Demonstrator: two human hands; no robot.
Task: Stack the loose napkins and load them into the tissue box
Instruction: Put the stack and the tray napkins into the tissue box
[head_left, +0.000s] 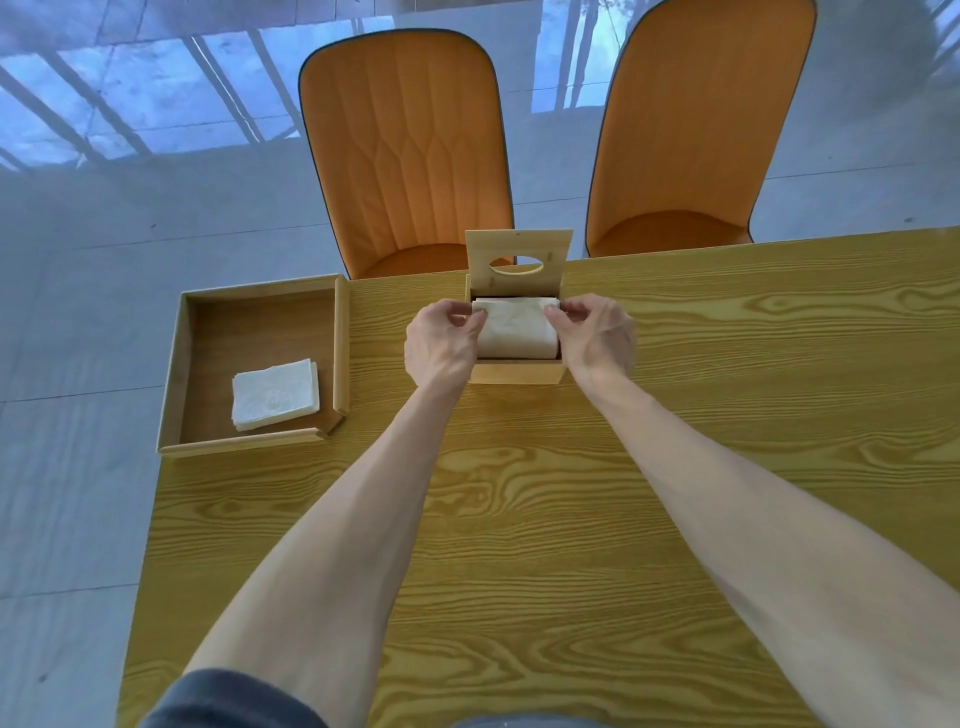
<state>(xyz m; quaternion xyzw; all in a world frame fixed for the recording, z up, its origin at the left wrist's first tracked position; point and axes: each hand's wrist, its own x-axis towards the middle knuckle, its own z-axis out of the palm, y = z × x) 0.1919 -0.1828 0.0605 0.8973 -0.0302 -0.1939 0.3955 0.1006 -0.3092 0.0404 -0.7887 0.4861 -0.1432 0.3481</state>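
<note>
Left hand (441, 343) and right hand (597, 338) pinch opposite ends of one napkin stack (517, 330) in the box (514, 371); a second stack (275, 393) in one tray (249, 441).

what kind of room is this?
Likely a dining area, home or cafe: wood-grain table, two orange padded chairs tucked in, glossy tiled floor, wooden tissue box with napkins.

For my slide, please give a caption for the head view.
Both hands press napkins into the open tissue box; more wait in the tray.
</note>
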